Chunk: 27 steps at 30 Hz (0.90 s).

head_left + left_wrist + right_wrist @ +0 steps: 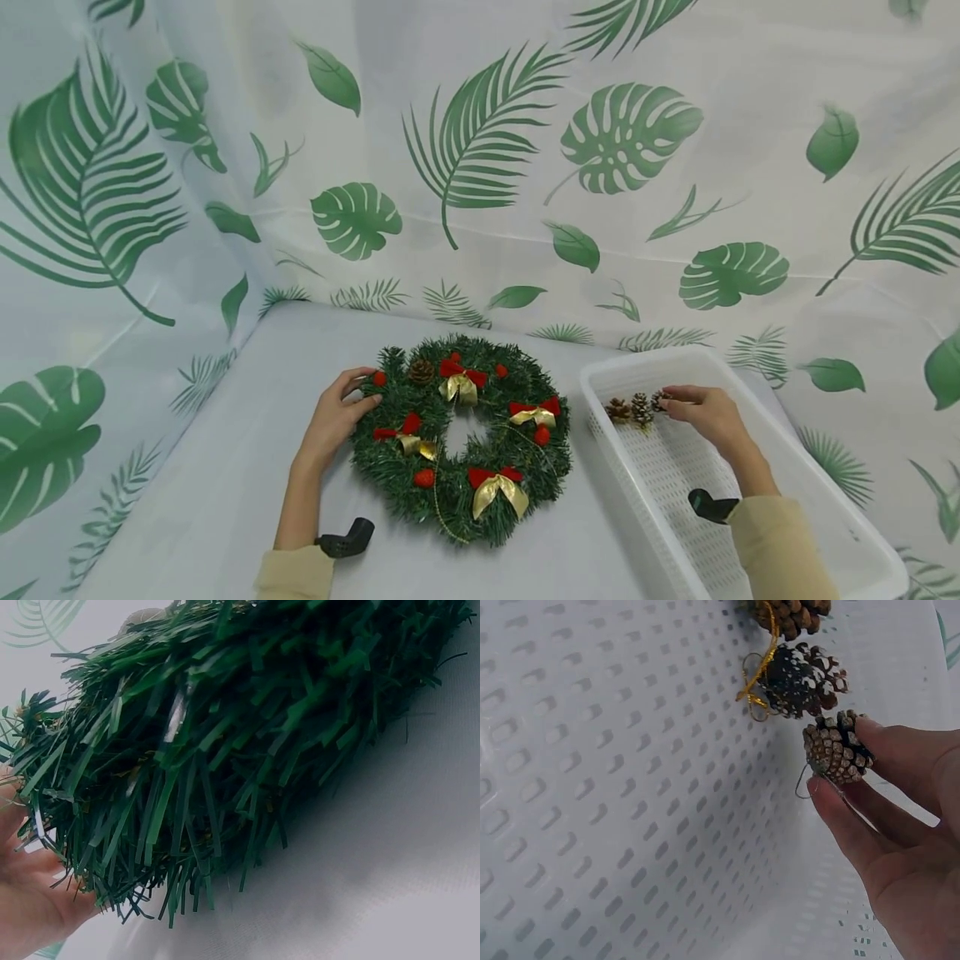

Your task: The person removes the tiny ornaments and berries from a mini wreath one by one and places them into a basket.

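A green tinsel wreath (375, 467) with red-and-gold bows, red berries and a pine cone (422, 371) lies flat on the white table. My left hand (335, 418) holds its upper left edge, thumb and fingers bent about the greenery near a red berry (380, 378). In the left wrist view, foliage (187, 750) hides the fingertips of that hand (34, 892). Over in the white basket, my right hand (701, 412) pinches a small pine cone (836, 748) with a thin wire loop, between thumb and fingers. Beside it lie a white-tipped pine cone (802, 679) and a brown one (795, 613).
The perforated white plastic basket (637, 492) stands right of the wreath, its long walls running toward me. A gold cord (761, 671) lies by the loose cones. Behind the table hangs a leaf-printed white curtain (510, 242); another side of it closes off the left.
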Available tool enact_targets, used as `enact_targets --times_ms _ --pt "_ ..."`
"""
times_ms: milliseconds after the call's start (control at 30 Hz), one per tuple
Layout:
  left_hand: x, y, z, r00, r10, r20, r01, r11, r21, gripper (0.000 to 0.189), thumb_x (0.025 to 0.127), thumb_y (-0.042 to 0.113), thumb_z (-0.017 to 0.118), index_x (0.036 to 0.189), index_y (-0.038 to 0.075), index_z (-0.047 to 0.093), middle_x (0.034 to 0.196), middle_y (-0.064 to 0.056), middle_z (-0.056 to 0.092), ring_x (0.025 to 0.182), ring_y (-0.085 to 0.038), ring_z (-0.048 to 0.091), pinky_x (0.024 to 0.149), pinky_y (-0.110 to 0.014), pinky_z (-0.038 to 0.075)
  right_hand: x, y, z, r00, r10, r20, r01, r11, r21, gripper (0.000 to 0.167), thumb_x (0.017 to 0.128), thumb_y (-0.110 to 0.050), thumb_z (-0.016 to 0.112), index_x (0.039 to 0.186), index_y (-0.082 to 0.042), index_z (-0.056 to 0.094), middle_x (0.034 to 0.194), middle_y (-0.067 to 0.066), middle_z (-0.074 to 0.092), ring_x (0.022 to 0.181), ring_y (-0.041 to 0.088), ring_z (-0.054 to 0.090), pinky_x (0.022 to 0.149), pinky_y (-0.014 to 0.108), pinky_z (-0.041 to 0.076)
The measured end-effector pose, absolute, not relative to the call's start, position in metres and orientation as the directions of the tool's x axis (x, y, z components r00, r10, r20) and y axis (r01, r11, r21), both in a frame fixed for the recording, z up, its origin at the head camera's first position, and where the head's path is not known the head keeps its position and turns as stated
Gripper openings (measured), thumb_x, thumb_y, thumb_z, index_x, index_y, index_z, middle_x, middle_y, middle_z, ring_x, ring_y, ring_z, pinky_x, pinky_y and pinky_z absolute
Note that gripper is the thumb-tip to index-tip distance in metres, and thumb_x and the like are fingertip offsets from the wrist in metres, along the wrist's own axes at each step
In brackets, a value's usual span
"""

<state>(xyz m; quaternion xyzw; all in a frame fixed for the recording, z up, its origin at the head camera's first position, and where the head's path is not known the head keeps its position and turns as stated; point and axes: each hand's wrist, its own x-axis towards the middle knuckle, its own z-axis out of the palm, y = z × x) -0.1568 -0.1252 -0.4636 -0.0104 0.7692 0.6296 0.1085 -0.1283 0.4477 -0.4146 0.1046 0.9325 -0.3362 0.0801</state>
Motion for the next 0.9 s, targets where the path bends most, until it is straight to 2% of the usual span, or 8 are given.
enact_targets --times_ms 167,400,633,900 --pt "-0.1576 -0.1236 -0.4632 -0.977 0.117 -0.178 -0.152 0.200 0.968 0.054 0.101 0.024 0.068 0.151 0.018 0.048 0.167 -0.021 0.027 0.150 -0.049 0.031 0.115 -0.066 0.035 -0.1312 0.4483 -0.4166 -0.967 0.133 -0.217 0.238 0.776 -0.585 0.049 0.102 -0.024 0.063 0.140 0.008 0.058 0.126 0.029 0.068 0.118 0.049 0.063 0.097 0.068 0.049" --pt "-0.1586 -0.1233 -0.4636 -0.977 0.119 -0.178 -0.152 0.199 0.968 0.054 0.102 0.024 0.067 0.152 0.018 0.047 0.166 -0.021 0.028 0.150 -0.049 0.032 0.114 -0.066 0.038 -0.1349 0.4474 -0.4194 -0.976 0.103 -0.193 0.197 0.800 -0.566 0.047 0.101 -0.022 0.064 0.138 0.008 0.059 0.128 0.030 0.067 0.113 0.047 0.066 0.088 0.059 0.055" --pt "-0.1580 -0.1234 -0.4641 -0.976 0.121 -0.178 -0.152 0.200 0.968 0.055 0.102 0.026 0.068 0.152 0.018 0.047 0.167 -0.020 0.028 0.150 -0.048 0.032 0.116 -0.066 0.034 -0.1333 0.4487 -0.4181 -0.979 0.075 -0.190 0.168 0.825 -0.539 0.049 0.102 -0.024 0.064 0.138 0.008 0.059 0.131 0.033 0.064 0.112 0.049 0.065 0.086 0.059 0.055" --pt "-0.1588 -0.1260 -0.4627 -0.977 0.124 -0.174 -0.148 0.197 0.969 0.057 0.102 0.027 0.067 0.153 0.017 0.046 0.167 -0.020 0.027 0.150 -0.048 0.032 0.115 -0.066 0.037 -0.1373 0.4494 -0.4190 -0.991 0.009 -0.136 0.073 0.879 -0.472 0.044 0.100 -0.018 0.067 0.133 0.011 0.061 0.123 0.033 0.068 0.102 0.045 0.072 0.077 0.054 0.059"
